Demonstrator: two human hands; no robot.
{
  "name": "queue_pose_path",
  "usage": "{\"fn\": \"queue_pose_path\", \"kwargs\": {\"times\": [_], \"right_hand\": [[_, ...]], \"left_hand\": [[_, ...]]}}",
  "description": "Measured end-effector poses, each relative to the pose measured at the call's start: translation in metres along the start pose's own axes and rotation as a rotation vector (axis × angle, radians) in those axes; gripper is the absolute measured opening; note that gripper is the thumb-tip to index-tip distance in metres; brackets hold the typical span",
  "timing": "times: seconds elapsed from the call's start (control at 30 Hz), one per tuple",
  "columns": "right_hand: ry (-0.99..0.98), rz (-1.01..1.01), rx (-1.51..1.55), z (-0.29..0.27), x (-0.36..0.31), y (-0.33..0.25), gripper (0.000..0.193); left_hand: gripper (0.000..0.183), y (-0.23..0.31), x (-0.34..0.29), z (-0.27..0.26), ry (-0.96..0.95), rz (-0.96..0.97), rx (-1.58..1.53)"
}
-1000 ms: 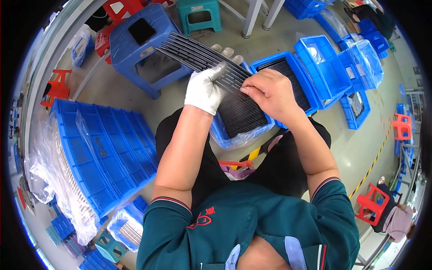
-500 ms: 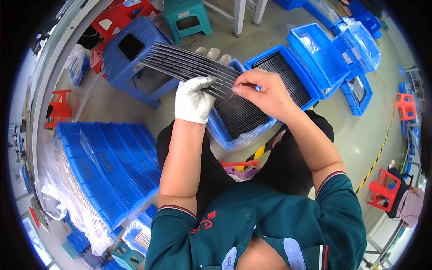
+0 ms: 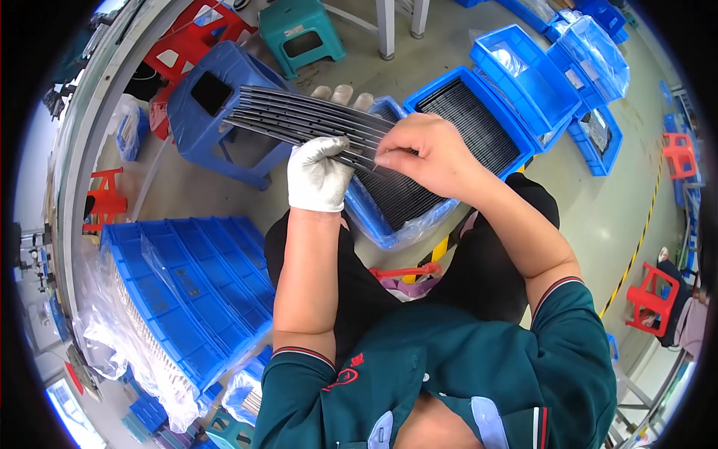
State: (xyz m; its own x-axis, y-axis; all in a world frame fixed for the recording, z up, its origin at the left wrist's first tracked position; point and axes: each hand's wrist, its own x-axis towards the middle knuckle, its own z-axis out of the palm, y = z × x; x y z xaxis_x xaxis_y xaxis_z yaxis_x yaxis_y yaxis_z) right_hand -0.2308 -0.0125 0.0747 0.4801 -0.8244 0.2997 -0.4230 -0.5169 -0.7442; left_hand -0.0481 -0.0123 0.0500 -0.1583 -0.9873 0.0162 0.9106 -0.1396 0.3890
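Observation:
My left hand [image 3: 320,176], in a white glove, is closed around a fanned bundle of thin black rods [image 3: 299,114]. Its thumb lies over the rods, and the fingertips show beyond their far side. Small holes or marks dot some rods, which slant from upper left down to the right. My bare right hand [image 3: 430,150] is closed in a pinch at the rods' right ends. What sits between its fingertips is too small or hidden to make out. Below both hands, a plastic-lined blue bin [image 3: 362,223] holds rows of similar black rods.
Another blue bin [image 3: 525,159] of black rods stands to the right, beside stacked blue bins [image 3: 523,78]. At upper left, a blue stool [image 3: 191,135] carries a dark flat object [image 3: 212,93]. Large blue crates [image 3: 187,277] with plastic sheeting stand at my left. A green stool [image 3: 299,34] is at the back.
My right fingertips have shifted slightly left along the rod ends and closed more tightly. The rod bundle is tilted a little differently in my left hand, and the whole view has shifted slightly.

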Motion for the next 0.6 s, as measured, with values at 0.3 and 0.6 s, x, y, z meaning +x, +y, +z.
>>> {"fn": "queue_pose_path", "kwargs": {"times": [0.3, 0.6], "right_hand": [[0.038, 0.202, 0.108, 0.003, -0.002, -0.008, 0.009], [0.329, 0.252, 0.322, -0.035, -0.006, 0.022, 0.019]], "left_hand": [[0.01, -0.012, 0.005, -0.025, 0.229, -0.043, 0.012], [0.01, -0.049, 0.016, -0.075, 0.483, -0.392, 0.426]]}}
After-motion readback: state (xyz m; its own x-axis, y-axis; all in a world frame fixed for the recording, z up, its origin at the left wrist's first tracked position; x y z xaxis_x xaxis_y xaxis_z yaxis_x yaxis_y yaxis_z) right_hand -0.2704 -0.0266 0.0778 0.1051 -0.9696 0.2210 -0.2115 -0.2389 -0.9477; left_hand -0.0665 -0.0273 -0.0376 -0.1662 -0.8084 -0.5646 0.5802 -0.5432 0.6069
